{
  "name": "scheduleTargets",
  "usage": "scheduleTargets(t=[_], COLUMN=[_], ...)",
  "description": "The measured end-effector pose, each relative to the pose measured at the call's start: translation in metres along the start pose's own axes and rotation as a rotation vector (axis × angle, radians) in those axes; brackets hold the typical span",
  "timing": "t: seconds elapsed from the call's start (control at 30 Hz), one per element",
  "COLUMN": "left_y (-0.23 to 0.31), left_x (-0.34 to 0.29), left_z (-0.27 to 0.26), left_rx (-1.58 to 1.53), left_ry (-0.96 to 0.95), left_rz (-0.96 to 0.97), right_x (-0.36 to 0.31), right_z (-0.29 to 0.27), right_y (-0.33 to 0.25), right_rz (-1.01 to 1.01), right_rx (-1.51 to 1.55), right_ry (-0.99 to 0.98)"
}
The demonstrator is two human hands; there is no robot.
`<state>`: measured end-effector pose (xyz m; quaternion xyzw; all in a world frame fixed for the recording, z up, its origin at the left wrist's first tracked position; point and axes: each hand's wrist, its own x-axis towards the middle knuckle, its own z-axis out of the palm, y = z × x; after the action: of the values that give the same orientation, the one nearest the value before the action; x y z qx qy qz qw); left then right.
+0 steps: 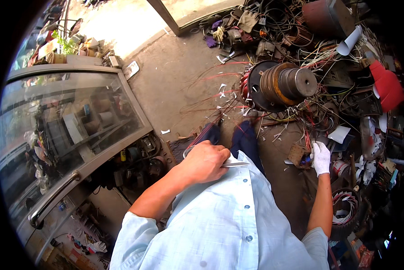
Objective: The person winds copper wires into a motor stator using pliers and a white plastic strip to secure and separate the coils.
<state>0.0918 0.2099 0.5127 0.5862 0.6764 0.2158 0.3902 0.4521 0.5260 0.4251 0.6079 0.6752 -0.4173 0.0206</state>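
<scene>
Head view: the bare left hand point(206, 161) closes around scissors point(231, 164), blades lying on the pale shirt point(229, 216). The gloved right hand point(321, 157) pinches a small blue tool point(306, 159) over tangled wires point(319, 119) near the motor rotor point(281, 84). Loose strands could snag it; the blades could nick cloth.

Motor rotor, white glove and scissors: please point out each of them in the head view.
Motor rotor point(283, 83), head view, on its ribbed metal drum.
White glove point(321, 157), head view, on the back of the right hand.
Scissors point(236, 164), head view, on the blade.

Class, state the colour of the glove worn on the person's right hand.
White; the glove on the right hand shows best in the head view.
</scene>
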Motion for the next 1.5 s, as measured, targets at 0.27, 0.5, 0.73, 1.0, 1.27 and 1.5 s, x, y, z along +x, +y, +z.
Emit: scheduleTargets(t=[0.27,0.5,0.73,1.0,1.27,1.5], left_y=[-0.011,0.002,0.042,0.073,0.098,0.107], left_x=[-0.062,-0.103,-0.126,-0.124,-0.134,-0.150], left_z=[0.017,0.033,0.053,0.074,0.050,-0.011], left_rx=[0.023,0.082,0.093,0.158,0.020,-0.408], left_ry=[0.021,0.163,0.224,0.190,0.230,0.584], left_rz=[0.025,-0.122,-0.263,-0.161,-0.127,0.131], right_x=[-0.051,-0.072,-0.097,-0.127,-0.134,-0.122], right_z=[0.050,0.066,0.080,0.115,0.130,0.143], right_y=[0.015,0.037,0.071,0.115,0.119,0.111], right_rz=[0.080,0.050,0.042,0.016,0.010,-0.027], right_rx=[0.188,0.446,0.574,0.678,0.684,0.661], right_ry=[0.024,-0.010,-0.014,-0.003,-0.019,0.000])
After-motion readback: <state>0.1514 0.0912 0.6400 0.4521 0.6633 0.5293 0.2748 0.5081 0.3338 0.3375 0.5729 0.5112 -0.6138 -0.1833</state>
